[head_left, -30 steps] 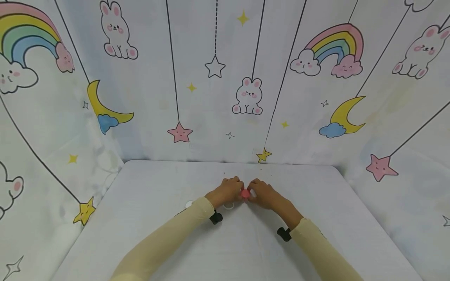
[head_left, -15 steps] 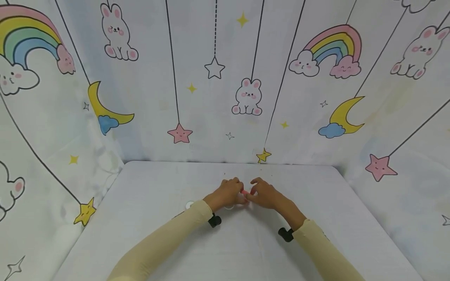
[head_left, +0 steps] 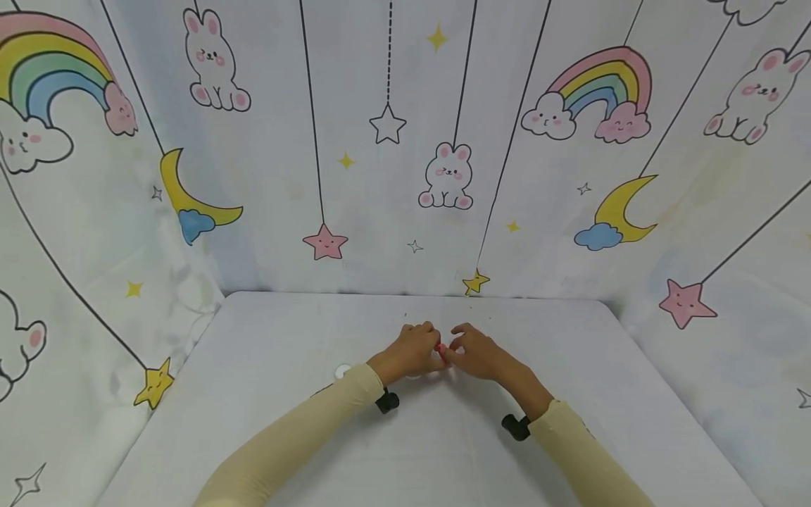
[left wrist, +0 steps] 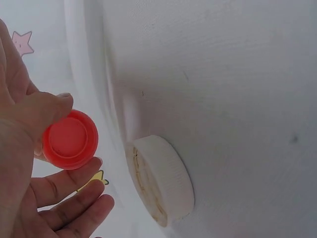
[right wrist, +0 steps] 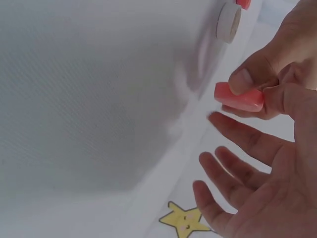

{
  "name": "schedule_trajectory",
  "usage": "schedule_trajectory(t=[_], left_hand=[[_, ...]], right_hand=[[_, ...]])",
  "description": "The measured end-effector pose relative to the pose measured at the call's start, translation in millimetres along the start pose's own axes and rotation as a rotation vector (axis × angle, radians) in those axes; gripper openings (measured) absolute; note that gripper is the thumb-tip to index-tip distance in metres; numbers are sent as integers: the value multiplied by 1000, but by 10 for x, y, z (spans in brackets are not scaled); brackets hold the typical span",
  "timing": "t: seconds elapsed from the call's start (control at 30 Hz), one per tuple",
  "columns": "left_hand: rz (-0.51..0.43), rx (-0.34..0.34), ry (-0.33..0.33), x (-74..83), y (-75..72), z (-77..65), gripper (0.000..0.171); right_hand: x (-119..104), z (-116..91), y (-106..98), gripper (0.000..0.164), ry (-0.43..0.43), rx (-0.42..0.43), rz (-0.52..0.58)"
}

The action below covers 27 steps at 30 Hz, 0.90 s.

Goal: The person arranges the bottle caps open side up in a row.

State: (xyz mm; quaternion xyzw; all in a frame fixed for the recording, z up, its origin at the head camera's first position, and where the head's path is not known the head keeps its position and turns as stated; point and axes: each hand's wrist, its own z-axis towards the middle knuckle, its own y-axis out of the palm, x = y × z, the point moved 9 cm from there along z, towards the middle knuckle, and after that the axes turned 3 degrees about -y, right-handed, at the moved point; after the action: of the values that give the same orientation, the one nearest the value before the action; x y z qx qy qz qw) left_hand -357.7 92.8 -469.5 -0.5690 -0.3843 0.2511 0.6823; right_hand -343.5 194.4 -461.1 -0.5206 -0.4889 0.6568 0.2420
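Note:
My left hand (head_left: 412, 350) pinches a round red bottle cap (left wrist: 69, 139) between thumb and finger. In the left wrist view the cap shows its flat recessed face; in the right wrist view it appears edge-on. From the other side my right hand (right wrist: 257, 168) meets the cap, its thumb at the cap's end and its other fingers spread loosely apart. A larger white ribbed lid (left wrist: 173, 183) stands on its edge close by, with brownish marks along its rim. In the head view the hands hide most of the red cap (head_left: 441, 348).
Beside my left sleeve lies a white round piece (head_left: 343, 370). A bit of another red thing (right wrist: 243, 3) shows beyond the white lid in the right wrist view. The white table (head_left: 412, 443) ends at a printed cloth backdrop (head_left: 380, 190).
The red cap has turned from showing its round face to a narrower side in the head view. My right fingers have come away from it and spread, the thumb staying close.

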Motion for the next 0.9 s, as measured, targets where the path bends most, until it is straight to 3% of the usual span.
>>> schedule_trajectory(t=[0.23,0.4,0.67,0.9], left_hand=[[-3,2,11,17,-19,-24,45],[-26,5,8,10,-27,-40,41],[-24,-4,30,35,-7,-93,39],[-17,-1,38,65,11,-101,41]], right_hand=[[-93,-32,-92,31,-139,38,-71],[-90,-63,-86,36,-181,20,-114],[1,-78,52,35,-149,-31,-107],[15,-115,77,34,-137,-22,-104]])
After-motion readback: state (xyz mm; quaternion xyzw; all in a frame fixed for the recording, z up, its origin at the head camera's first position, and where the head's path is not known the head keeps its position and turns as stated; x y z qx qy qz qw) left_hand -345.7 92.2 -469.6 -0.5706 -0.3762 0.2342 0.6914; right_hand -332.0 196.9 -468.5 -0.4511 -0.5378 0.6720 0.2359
